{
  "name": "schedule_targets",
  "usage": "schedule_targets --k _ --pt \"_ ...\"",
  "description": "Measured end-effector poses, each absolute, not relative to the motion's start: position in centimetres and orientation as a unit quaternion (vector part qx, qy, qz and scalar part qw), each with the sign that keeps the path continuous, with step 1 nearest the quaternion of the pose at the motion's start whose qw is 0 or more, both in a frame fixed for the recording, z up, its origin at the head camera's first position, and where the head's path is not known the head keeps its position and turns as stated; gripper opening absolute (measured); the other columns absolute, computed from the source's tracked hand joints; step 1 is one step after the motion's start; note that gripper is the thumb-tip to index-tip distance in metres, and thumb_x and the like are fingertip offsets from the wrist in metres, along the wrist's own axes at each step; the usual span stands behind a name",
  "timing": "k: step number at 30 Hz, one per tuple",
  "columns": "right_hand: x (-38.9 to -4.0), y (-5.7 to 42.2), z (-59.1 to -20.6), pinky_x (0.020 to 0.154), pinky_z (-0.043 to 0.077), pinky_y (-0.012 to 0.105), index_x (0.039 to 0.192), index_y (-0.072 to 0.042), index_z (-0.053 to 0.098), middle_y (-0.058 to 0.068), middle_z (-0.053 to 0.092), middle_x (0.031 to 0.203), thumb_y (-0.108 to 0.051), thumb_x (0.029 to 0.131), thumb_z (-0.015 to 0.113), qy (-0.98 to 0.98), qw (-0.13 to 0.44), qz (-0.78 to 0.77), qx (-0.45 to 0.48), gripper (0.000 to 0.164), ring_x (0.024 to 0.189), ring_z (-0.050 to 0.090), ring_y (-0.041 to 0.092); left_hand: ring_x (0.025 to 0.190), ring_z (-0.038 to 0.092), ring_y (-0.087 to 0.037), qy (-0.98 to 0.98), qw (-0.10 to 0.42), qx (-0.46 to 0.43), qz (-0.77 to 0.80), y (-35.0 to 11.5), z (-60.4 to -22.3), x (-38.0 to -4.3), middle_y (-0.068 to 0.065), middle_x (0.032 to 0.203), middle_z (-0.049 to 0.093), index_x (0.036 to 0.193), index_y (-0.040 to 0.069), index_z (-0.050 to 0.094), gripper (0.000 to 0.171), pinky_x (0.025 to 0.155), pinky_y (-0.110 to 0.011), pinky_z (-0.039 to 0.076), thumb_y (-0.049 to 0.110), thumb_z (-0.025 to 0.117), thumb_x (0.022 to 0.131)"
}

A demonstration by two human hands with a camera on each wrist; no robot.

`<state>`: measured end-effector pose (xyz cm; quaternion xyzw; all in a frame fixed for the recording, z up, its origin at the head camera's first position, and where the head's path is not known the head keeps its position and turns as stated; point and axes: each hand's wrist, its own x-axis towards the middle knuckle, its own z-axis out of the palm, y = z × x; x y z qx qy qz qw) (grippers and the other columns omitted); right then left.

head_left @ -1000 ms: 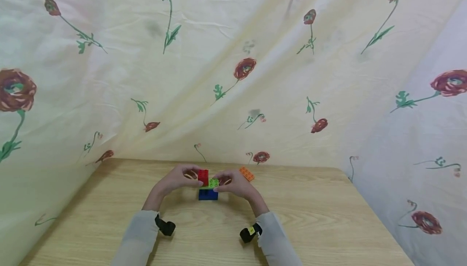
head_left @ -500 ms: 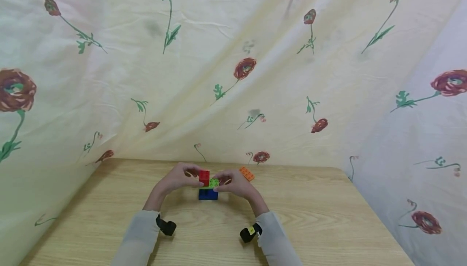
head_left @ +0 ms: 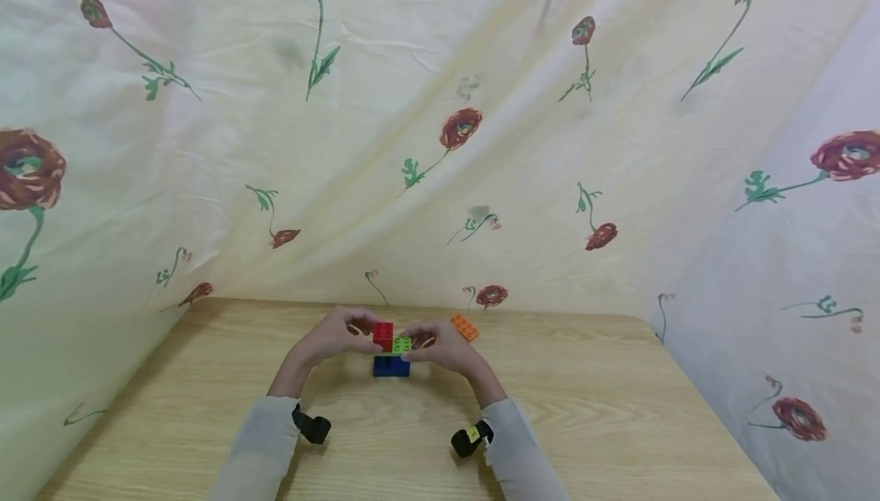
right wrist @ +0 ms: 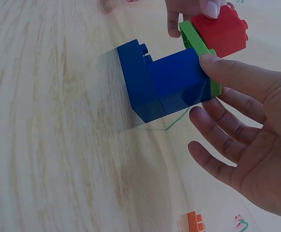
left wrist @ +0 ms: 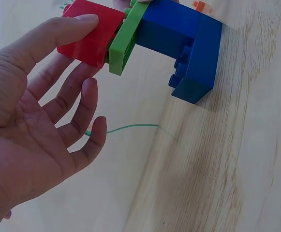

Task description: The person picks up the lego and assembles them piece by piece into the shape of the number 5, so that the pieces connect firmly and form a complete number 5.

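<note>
My left hand (head_left: pixel 341 332) pinches a red brick (left wrist: pixel 92 34) between thumb and fingers. That brick is at the left end of a flat light green brick (head_left: pixel 402 344), with a thin gap and studs showing between them in the left wrist view. Under the green brick's right part is a blue brick (right wrist: pixel 179 77), standing on a longer blue brick (right wrist: pixel 142 89) that rests on the table. My right hand (head_left: pixel 443 344) grips the green brick's right end, its thumb tip at the joint with the upper blue brick; the other fingers are partly hidden behind.
An orange brick (head_left: pixel 464 327) lies on the wooden table (head_left: pixel 584 402) behind and right of my right hand. A flowered cloth (head_left: pixel 385 142) hangs round the back and sides of the table. Each wrist wears a small black camera (head_left: pixel 312 426).
The red brick has shifted slightly and sits a touch lower against the green one, my left hand moving with it. The right hand and the blue bricks stay nearly still.
</note>
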<state>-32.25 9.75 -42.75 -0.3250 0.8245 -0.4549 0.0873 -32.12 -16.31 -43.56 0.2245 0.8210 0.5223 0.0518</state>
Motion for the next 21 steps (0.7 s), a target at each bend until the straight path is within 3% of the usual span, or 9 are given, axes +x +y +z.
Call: schedule_targets --k 21 --pt "-31.0 9.6 -41.3 0.082 0.052 0.026 0.114 0.003 0.073 0.022 0.073 0.105 -0.002 0.089 0.076 0.823 0.086 -0.463 -0.316 0.027 0.091 0.064 0.028 0.1 0.06 -0.025 0.812 0.06 0.228 0.533 -16.4 -43.5 -32.0 -0.013 0.112 0.073 0.118 0.003 0.074 0.037 0.09 -0.037 0.048 0.016 0.084 0.084"
